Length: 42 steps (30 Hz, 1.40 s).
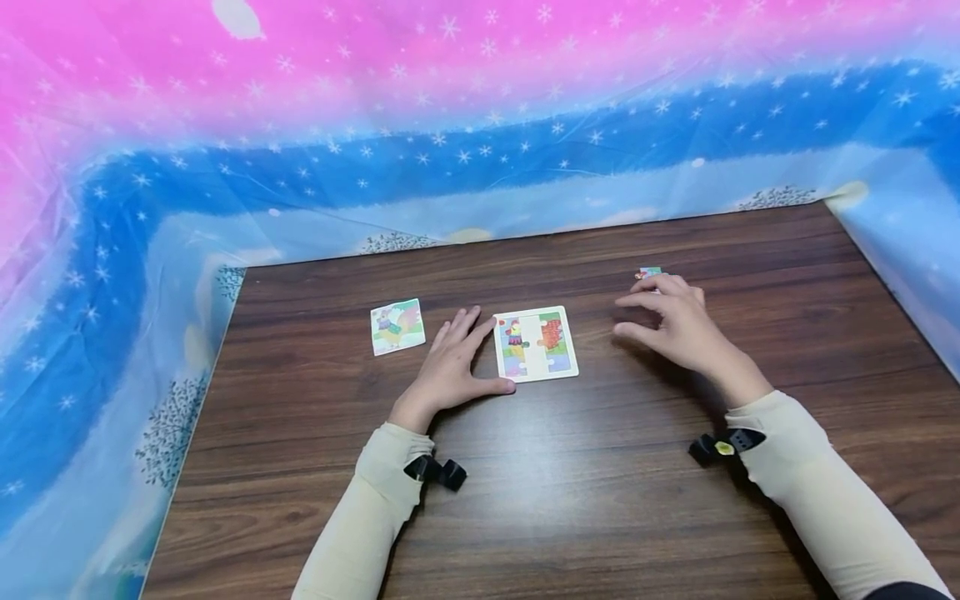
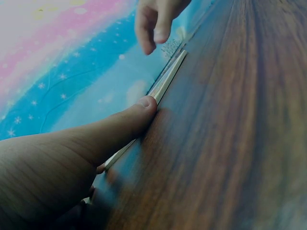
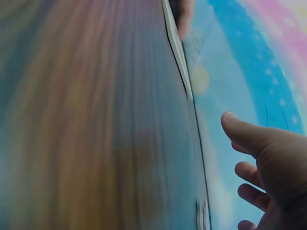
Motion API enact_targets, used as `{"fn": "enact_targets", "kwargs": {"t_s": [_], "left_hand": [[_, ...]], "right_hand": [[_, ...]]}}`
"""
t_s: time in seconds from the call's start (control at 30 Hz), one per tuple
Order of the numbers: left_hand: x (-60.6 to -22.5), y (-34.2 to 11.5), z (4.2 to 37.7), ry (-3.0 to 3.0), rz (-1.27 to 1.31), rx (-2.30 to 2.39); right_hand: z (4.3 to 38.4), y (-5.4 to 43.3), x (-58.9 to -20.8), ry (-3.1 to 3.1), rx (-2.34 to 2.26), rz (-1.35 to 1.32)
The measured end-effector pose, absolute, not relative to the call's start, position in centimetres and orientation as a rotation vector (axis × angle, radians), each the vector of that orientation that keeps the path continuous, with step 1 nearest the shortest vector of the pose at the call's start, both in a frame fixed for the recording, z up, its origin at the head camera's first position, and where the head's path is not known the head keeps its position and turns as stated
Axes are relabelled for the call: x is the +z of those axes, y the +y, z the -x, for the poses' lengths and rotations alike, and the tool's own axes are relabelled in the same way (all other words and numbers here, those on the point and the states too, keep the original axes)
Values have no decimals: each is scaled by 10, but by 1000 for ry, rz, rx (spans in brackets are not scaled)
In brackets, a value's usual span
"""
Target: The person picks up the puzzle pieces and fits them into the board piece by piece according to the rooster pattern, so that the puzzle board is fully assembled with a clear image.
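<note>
My left hand (image 1: 450, 367) holds a small jigsaw puzzle board (image 1: 536, 371) by its left side, thumb at the near corner and index finger at the far one. In the left wrist view the thumb (image 2: 129, 120) presses the edge of the board. Picture pieces sit in the board's left and right columns, with a pale bare strip between them. To the right, my right hand (image 1: 675, 325) hovers above the table with fingers loosely bent and apart, holding nothing. Just beyond its fingers lies a small colourful puzzle piece (image 1: 648, 272), partly hidden by the hand.
A square picture card (image 1: 397, 327) with a faint rooster print lies left of my left hand. The dark wooden table (image 1: 540, 500) meets a pink and blue snowflake cloth (image 1: 465, 150) along its back and sides.
</note>
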<state>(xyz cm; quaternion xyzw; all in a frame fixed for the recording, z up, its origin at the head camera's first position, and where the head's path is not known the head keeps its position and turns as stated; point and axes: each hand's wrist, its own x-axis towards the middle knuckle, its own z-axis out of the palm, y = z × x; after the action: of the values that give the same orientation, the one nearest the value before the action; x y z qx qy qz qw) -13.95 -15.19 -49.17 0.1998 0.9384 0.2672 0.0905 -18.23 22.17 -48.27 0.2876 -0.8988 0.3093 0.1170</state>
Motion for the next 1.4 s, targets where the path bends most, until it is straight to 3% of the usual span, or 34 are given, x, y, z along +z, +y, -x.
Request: {"fn": "enact_targets", "kwargs": {"t_s": [0.33,0.6,1.13,1.4], "left_hand": [[-491,-152,140,2792,-595,794],[-491,-153,139,2795,-599,794],[-491,-149,141,2787,-593,774],[-490,-150,140,2791,-599,792]], "right_hand": [[168,288,-492,-2761,974,-669],[171,313,-491,-2884,993,-721],[170,308,-491,-2886,1008,-762],[172,266,-487,-2839,1053,-828]]}}
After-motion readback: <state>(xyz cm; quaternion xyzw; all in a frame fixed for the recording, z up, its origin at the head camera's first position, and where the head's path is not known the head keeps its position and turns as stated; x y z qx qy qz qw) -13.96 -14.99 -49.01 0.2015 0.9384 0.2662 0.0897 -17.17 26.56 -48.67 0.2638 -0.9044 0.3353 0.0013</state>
